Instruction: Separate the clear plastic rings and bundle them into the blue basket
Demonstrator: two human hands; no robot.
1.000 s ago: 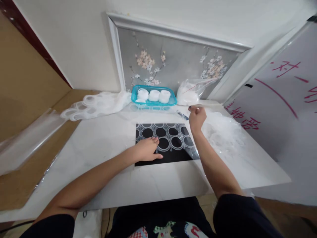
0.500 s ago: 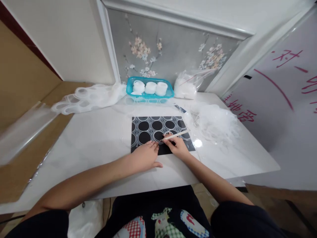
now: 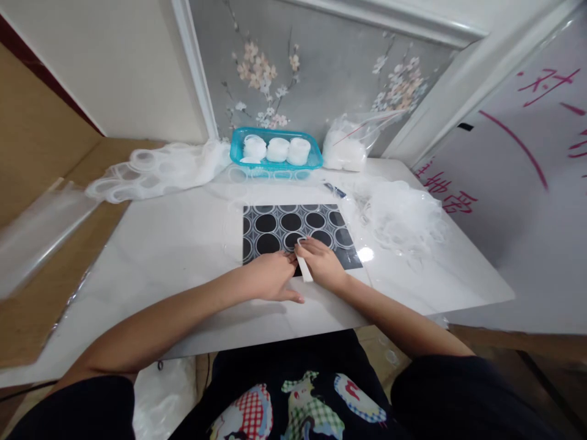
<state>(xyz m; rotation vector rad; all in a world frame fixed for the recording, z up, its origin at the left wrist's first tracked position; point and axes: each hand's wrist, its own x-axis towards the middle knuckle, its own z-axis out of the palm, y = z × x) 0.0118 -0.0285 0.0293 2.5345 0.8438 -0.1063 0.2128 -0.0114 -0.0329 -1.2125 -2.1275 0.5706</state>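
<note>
I'm watching from afar: the right hand (image 3: 321, 260) grips the pale stick (image 3: 305, 270), long axis eleven to five; the left hand (image 3: 273, 275), flat and holding nothing, lies just off at nine; the patterned sheet (image 3: 291, 221) spreads beneath, toward eleven.

Gry floral wall panel (image 3: 337, 67) is behind wht tbl (image 3: 174, 238), whiteboard (image 3: 509, 256) on R.

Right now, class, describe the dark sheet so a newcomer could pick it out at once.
Start at the white table, then look in front of the blue tray. The dark sheet lies there, with the left hand and right hand at its near edge. Unlike the whitish pile to its right, it is black with a pale ring-like pattern.
</note>
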